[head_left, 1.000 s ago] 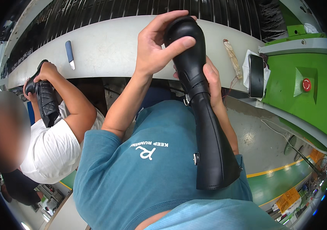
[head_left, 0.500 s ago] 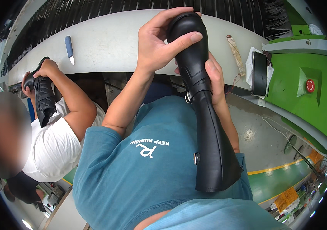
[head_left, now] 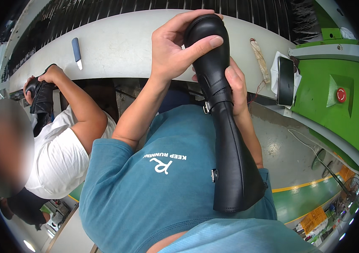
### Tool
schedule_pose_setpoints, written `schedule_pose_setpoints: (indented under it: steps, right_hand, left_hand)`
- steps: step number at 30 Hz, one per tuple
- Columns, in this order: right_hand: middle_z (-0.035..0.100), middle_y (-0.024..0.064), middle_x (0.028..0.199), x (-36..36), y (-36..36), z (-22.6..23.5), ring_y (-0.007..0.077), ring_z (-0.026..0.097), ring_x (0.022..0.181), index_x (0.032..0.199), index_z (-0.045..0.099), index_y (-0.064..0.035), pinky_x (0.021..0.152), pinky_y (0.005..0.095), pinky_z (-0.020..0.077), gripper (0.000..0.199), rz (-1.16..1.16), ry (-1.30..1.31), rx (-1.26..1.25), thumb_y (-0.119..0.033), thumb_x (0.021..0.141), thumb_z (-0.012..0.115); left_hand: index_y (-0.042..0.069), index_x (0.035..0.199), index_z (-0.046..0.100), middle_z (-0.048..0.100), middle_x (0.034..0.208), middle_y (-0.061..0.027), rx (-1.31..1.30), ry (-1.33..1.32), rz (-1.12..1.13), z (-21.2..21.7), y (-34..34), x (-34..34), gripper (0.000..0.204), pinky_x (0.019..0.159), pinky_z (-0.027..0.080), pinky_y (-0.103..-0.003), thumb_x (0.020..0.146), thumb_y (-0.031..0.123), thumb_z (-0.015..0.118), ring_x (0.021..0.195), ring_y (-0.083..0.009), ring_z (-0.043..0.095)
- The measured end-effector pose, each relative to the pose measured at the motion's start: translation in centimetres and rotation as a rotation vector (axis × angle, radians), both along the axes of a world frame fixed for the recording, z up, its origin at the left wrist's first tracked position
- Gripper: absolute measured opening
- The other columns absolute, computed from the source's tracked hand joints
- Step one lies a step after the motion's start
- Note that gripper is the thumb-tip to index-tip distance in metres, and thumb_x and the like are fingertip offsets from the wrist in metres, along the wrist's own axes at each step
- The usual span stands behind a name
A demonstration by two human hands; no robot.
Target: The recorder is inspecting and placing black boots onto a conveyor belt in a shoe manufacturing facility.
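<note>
A tall black boot (head_left: 230, 139) with straps and silver buckles lies along my front, its toe pointing away over the white bench (head_left: 116, 46) and its open top toward my chest. My left hand (head_left: 179, 46) wraps the toe end, with the thumb pressed across the upper and the fingers over the far tip. Farther down, my right hand (head_left: 236, 86) grips the boot from its right side near the ankle strap. Part of that hand is hidden behind the boot.
A blue-handled knife (head_left: 76, 51) lies on the bench at left. At right are a wrapped tan tool (head_left: 258, 59), a phone (head_left: 285, 80) and a green machine (head_left: 322, 109) with a red button (head_left: 341, 95). A co-worker (head_left: 61, 156) handles another black boot (head_left: 41, 99).
My hands and the boot stay almost still. At left, the co-worker's boot has turned and tilted in their hands.
</note>
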State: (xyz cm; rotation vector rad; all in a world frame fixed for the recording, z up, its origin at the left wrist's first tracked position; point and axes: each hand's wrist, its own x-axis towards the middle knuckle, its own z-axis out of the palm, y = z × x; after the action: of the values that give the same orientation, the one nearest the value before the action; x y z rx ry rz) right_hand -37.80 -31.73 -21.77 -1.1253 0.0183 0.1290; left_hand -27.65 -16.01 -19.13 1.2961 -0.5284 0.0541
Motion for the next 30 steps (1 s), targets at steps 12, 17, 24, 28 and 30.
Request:
schedule_pose_setpoints:
  steps: [12, 17, 24, 28, 30]
  right_hand:
    - [0.071, 0.0226, 0.126, -0.6, -0.5, 0.3, 0.0263, 0.078, 0.102, 0.154, 0.049, 0.0079, 0.09, 0.0346, 0.063, 0.083, 0.066, 0.035, -0.075, -0.056, 0.102, 0.05]
    - [0.069, 0.0226, 0.127, -0.8, -1.2, -0.1, 0.0269, 0.077, 0.104, 0.154, 0.047, 0.0073, 0.09, 0.0355, 0.0629, 0.082, 0.112, 0.001, -0.137, -0.055, 0.102, 0.052]
    - [0.07, 0.0211, 0.124, -0.9, -1.2, 1.5, 0.0226, 0.075, 0.102, 0.153, 0.048, 0.0071, 0.089, 0.0349, 0.0606, 0.079, 0.093, -0.047, -0.2, -0.052, 0.102, 0.056]
    - [0.073, 0.0142, 0.104, -1.2, -1.4, 2.1, 0.0216, 0.071, 0.091, 0.145, 0.055, 0.0084, 0.083, 0.035, 0.0564, 0.066, 0.032, -0.203, -0.364, -0.046, 0.107, 0.057]
    - [0.074, 0.0158, 0.105, -1.7, -1.9, 1.6, 0.0239, 0.072, 0.094, 0.146, 0.056, 0.0082, 0.086, 0.0365, 0.057, 0.063, 0.051, -0.24, -0.425, -0.043, 0.11, 0.054]
  left_hand:
    - [-0.006, 0.14, 0.069, 0.081, 0.12, -0.0226, 0.057, -0.001, 0.011, 1.1, 0.4, -1.1, 0.053, 0.098, 0.067, -0.039, 0.092, 0.006, 0.086, 0.111, -0.0267, 0.08]
    - [-0.007, 0.139, 0.069, 0.08, 0.122, -0.0246, 0.032, -0.009, -0.039, 1.6, 0.4, -1.3, 0.049, 0.098, 0.067, -0.042, 0.094, 0.006, 0.083, 0.111, -0.0289, 0.08]
    - [-0.007, 0.137, 0.069, 0.079, 0.126, -0.0249, 0.266, -0.075, 0.043, 3.9, 1.2, -2.5, 0.045, 0.099, 0.065, -0.039, 0.096, 0.007, 0.081, 0.112, -0.0265, 0.078]
    - [-0.006, 0.13, 0.07, 0.081, 0.121, -0.0186, 0.123, 0.034, 0.038, 4.4, 1.5, -2.9, 0.042, 0.098, 0.064, -0.036, 0.093, 0.006, 0.088, 0.108, -0.0222, 0.079]
    - [-0.006, 0.131, 0.07, 0.08, 0.122, -0.0198, 0.079, 0.023, 0.033, 4.2, 1.8, -2.9, 0.042, 0.098, 0.064, -0.036, 0.094, 0.005, 0.087, 0.109, -0.0226, 0.079]
